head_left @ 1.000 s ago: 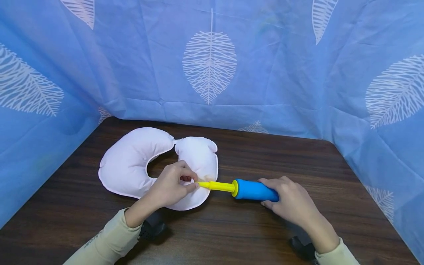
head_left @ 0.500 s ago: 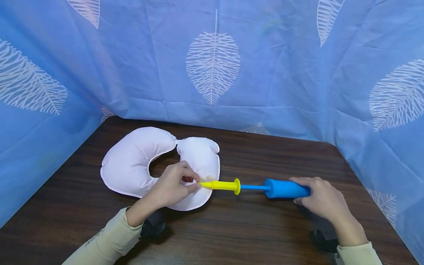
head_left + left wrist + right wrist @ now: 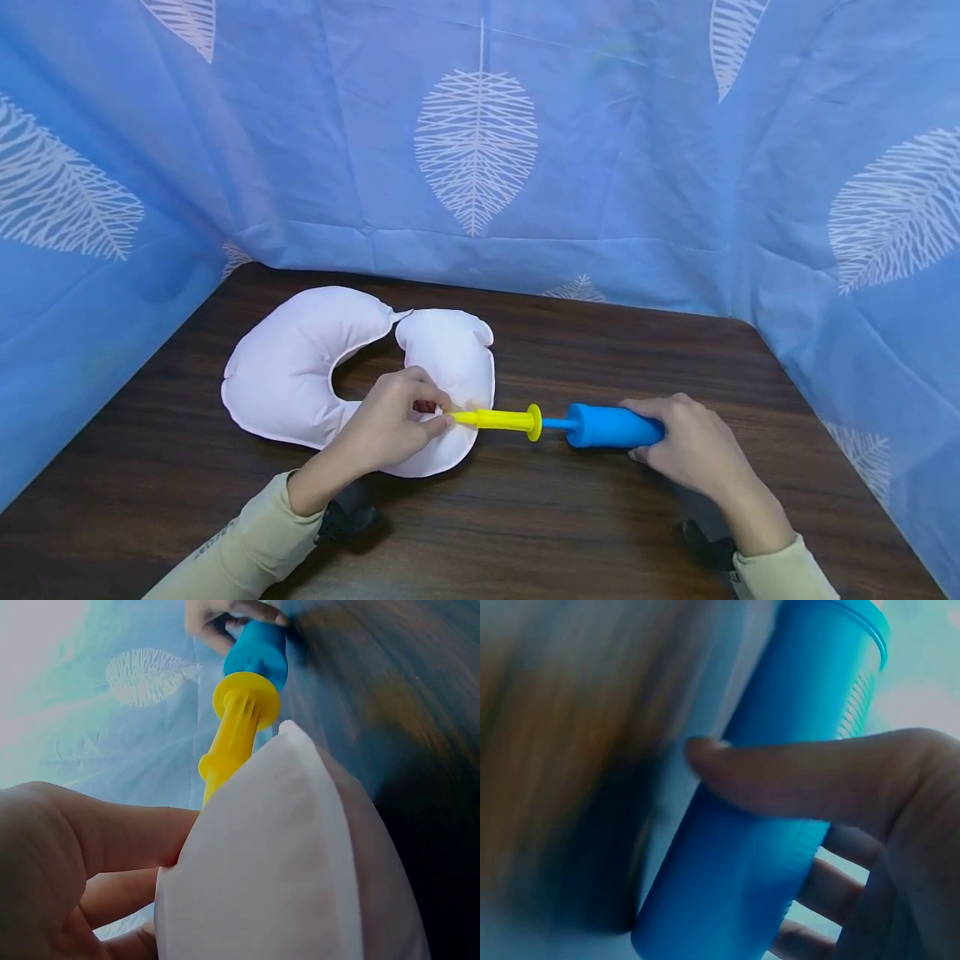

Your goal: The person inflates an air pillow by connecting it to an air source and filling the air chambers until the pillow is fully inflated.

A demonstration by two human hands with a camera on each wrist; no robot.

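A white inflatable neck pillow (image 3: 288, 375) lies on the table, puffed up, its two ends close together at the back. My left hand (image 3: 390, 421) pinches the pillow's valve at the tip of a hand pump's yellow nozzle (image 3: 502, 420); the exact joint is hidden by the fingertips. To the right, my right hand (image 3: 693, 442) grips the pump's blue barrel (image 3: 607, 426), thumb across it in the right wrist view. A short length of thin blue rod (image 3: 557, 424) shows between the yellow flange and the barrel. In the left wrist view, the pillow (image 3: 262, 862) covers the nozzle tip.
The dark wood-grain table (image 3: 525, 533) carries the pillow and pump. Blue cloth (image 3: 637, 167) with white leaf prints hangs behind and at both sides. A black wrist camera (image 3: 345, 521) sits under the left forearm.
My right hand drew the blue barrel rightward, baring a long stretch of rod, then slid it partly back left. My left hand, the nozzle and the pillow have stayed nearly in place.
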